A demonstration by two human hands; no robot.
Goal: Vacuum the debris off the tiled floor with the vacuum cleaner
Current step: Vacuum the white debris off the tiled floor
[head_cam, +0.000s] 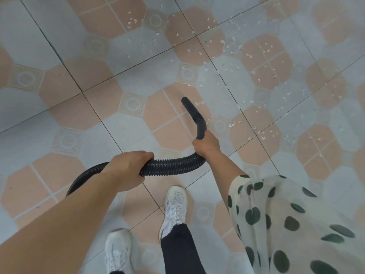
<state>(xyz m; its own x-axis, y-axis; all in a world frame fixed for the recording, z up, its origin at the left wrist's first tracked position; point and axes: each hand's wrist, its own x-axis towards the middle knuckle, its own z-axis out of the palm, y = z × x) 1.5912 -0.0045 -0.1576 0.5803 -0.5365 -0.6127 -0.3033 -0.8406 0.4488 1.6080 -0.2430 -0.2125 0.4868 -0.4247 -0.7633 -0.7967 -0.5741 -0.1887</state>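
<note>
Only one cam, on my head, wide-angle, looking nearly straight down at the tiled floor (pixel 59 36) from standing height, shoes (pixel 174 206) at the bottom.

ribbed black plastic hose (pixel 173 167), smooth matt nozzle (pixel 194 115), glossy ceramic tiled floor (pixel 59 32).

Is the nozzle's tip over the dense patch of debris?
No: the nozzle, held by the right hand, points its tip at a nearly bare peach tile; most debris lies farther up and right.
</note>
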